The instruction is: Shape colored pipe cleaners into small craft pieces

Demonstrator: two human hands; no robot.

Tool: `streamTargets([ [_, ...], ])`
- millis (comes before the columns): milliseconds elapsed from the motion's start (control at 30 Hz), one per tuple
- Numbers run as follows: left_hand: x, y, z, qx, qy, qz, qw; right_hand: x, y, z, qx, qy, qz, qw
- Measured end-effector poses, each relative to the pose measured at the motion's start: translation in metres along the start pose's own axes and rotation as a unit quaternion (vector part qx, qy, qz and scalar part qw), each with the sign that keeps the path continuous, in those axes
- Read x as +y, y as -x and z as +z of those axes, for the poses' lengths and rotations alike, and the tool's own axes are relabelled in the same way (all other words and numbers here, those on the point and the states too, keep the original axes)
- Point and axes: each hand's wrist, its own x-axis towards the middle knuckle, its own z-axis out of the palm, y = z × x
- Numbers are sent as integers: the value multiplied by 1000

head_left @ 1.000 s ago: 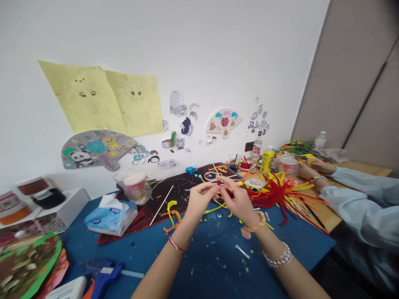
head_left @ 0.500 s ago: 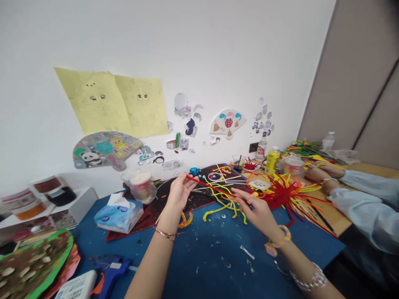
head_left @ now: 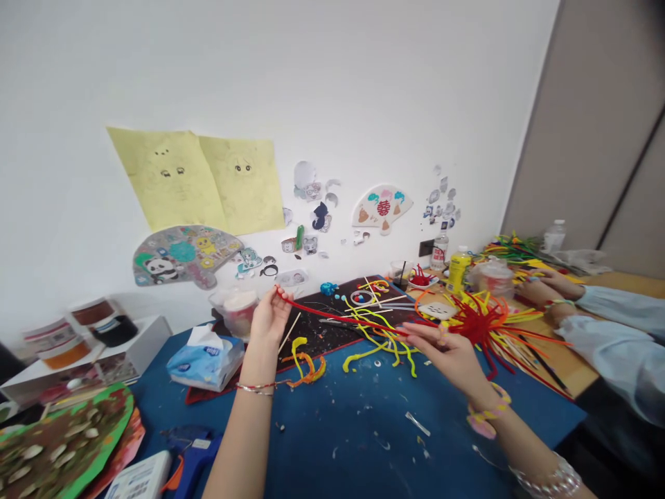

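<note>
A red pipe cleaner [head_left: 340, 315] stretches between my two hands above the table. My left hand [head_left: 269, 315] pinches its left end, fingertips up. The right end lies in the fingers of my right hand [head_left: 441, 350], which is lower and closer to me. Below and behind the strand are yellow-green pipe cleaners [head_left: 382, 339] with curled ends. An orange and yellow pipe-cleaner piece [head_left: 307, 369] rests on the blue tabletop [head_left: 332, 436], right of my left wrist. A red bundle of pipe cleaners [head_left: 478, 319] sits just beyond my right hand.
On the left are a tissue pack [head_left: 205, 364], a blue glue gun [head_left: 194, 450] and a white box [head_left: 129, 353] bearing jars. Bottles [head_left: 458, 270] stand near the wall. At right, a co-worker's hands [head_left: 545, 287] are over the wooden table.
My hands have moved farther apart, the left one leftward and the right one slightly right, so more of the red pipe cleaner shows between them. The view has shifted slightly.
</note>
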Motion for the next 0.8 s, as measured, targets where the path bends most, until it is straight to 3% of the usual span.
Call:
streamTargets([
  [167,-15,1,5,-36,-21,-24,999,-10,-1,-8,25,-178,26,983],
  [333,-32,17,22,-96,-68,-60,991,-28,-12,-10,-12,-242,23,970],
  [400,-37,26,29,-126,-99,-68,985,-38,-16,-9,-72,-260,32,962],
  [500,-41,38,38,-195,-174,-69,963,-57,-24,-2,-250,-259,77,930],
  [567,-44,44,42,-231,-221,-61,946,-69,-31,6,-323,-239,96,911],
  [633,-47,48,44,-251,-270,-48,928,-77,-37,16,-320,-218,90,918],
  [800,-50,53,48,-240,-360,-12,902,-75,-48,40,-214,-188,54,957],
])
